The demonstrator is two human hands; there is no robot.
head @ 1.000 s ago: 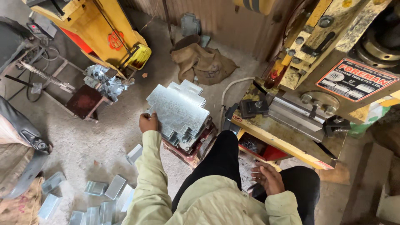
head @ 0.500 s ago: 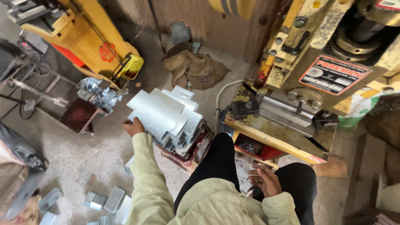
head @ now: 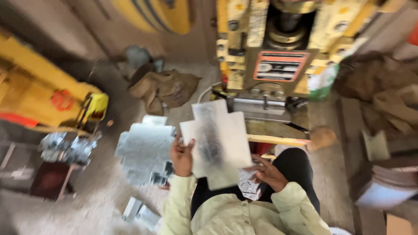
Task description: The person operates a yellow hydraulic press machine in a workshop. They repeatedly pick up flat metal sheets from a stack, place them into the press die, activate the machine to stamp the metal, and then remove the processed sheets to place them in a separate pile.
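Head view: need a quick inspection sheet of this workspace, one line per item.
Surface: dusty concrete floor, picture motion-blurred.
Job's things: cross-shaped metal sheet held up over the lap; stack of like sheets on a low stand at the left.
Clutter: brown sack on the floor; loose metal pieces near the left sleeve; shiny parts on a red stand.
Grips: left hand grips the sheet's left edge; right hand supports its lower right edge.
Cables: pale hose by the press base.
Surroundings: yellow press machine ahead; yellow equipment at left.
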